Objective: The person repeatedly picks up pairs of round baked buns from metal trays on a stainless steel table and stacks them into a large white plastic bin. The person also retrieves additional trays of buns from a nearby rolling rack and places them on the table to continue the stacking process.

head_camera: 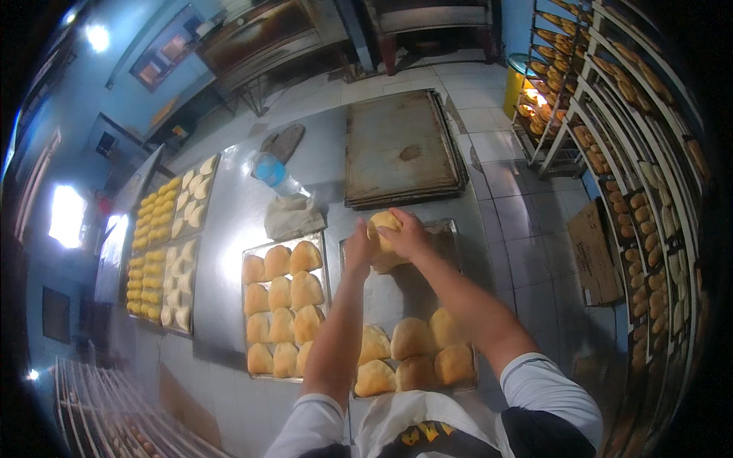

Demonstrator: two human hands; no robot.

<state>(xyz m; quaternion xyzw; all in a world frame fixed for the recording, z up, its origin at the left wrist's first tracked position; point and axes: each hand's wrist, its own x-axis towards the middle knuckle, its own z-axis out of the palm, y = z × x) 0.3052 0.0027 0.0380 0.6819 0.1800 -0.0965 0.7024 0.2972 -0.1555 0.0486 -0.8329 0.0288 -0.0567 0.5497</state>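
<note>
Between my left hand [359, 246] and my right hand [409, 232] is a golden bread roll [382, 224], held above the far part of a metal baking tray [457, 246]. Just below it shows another pale roll [386, 262], partly hidden by my hands; whether I also hold that one I cannot tell. Several browned rolls [412, 338] sit at the near end of this tray. On the left, a second baking tray [325, 269] bears rows of golden rolls [280, 292], some hidden behind my left forearm.
A stack of dark baking sheets [401, 149] lies on the steel table [223, 212]. Near it are a water bottle [278, 174], a crumpled cloth [294, 217] and an oven mitt [284, 143]. Trays of pale dough pieces [180, 275] stand far left. Bread racks [595, 86] and a cardboard box [595, 255] are at right.
</note>
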